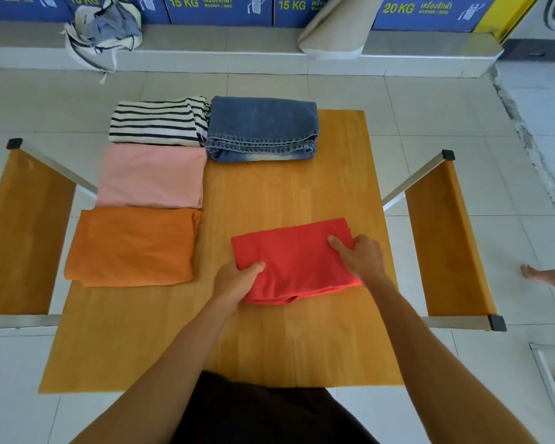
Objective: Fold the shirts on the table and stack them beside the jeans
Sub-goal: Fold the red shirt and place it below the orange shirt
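- The red shirt (pixel 297 261) is soft, matte knit cloth, folded into a thick rectangle with a slightly wavy near edge, lying on the near middle of the table (pixel 269 193)
- The left hand (pixel 237 280) grips the red shirt's near left corner, thumb on top of the cloth and fingers tucked under the edge
- The right hand (pixel 362 256) clamps the right edge the same way, thumb pressed flat on top, fingers hidden below the fold
- Four shirts in all: besides the red one, an orange shirt (pixel 132 246), a pink shirt (pixel 151 176) and a striped shirt (pixel 159 123) with dark bands on white, each folded flat and laid in a column along the table's left side, edge to edge
- One pair of jeans (pixel 261 129), heavy blue denim with stitched hems showing, folded at the far end of the table, touching the striped shirt's right side
- The table is smooth honey-coloured wood with visible plank grain
- Two matching wooden benches, a left bench (pixel 20 232) and a right bench (pixel 446 245), have metal frames with black end caps
- The floor (pixel 462 107) is pale glossy tile; a raised tiled ledge runs along the far side under blue panels marked 15 KG and 20 KG
- A crumpled cloth bag (pixel 104 30) sits on that ledge
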Demonstrator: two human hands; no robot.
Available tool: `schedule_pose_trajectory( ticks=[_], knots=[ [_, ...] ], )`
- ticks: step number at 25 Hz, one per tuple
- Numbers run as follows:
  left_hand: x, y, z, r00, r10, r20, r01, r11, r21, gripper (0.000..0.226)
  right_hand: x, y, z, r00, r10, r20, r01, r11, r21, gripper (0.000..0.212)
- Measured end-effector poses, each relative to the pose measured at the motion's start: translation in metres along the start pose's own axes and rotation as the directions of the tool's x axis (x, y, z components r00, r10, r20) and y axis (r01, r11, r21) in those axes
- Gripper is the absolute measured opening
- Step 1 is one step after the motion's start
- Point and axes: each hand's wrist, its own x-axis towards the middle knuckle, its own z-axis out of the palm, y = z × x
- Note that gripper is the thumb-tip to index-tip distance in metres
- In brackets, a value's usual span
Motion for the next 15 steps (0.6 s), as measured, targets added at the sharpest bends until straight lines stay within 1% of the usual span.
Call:
schedule_pose_trajectory(
  ticks=[2,3,5,7,10,12,15],
  knots=[
    [-0.006,-0.006,-0.01,1.0,0.001,-0.03,-0.002,0.999,-0.049,0.038,-0.026,-0.003,0.018,1.0,0.007,-0.029,-0.005,0.999,0.05,0.064],
    [-0.008,-0.009,-0.015,0.999,0.013,-0.03,-0.015,0.997,-0.075,0.04,-0.038,-0.005,0.028,0.999,0.014,-0.035,-0.011,0.997,0.082,0.061],
    [-0.011,-0.015,-0.029,0.998,0.068,0.003,-0.067,0.992,-0.11,0.048,-0.065,-0.009,0.045,0.998,0.053,-0.029,-0.048,0.987,0.152,0.063],
    [-0.013,-0.03,-0.052,0.991,0.126,0.053,-0.121,0.988,-0.093,0.056,-0.091,-0.011,0.061,0.997,0.073,-0.017,-0.068,0.978,0.196,0.068],
    [-0.018,-0.056,-0.092,0.981,0.178,0.077,-0.176,0.984,-0.035,0.055,-0.121,-0.015,0.076,0.995,0.102,0.02,-0.104,0.965,0.239,0.068],
    [-0.026,-0.076,-0.123,0.974,0.205,0.098,-0.199,0.978,-0.065,0.057,-0.143,-0.023,0.087,0.996,0.066,0.062,-0.081,0.959,0.273,0.063],
    [-0.04,-0.104,-0.168,0.963,0.224,0.15,-0.213,0.973,-0.088,0.052,-0.182,-0.034,0.114,0.996,0.026,0.087,-0.053,0.946,0.319,0.055]
  ],
)
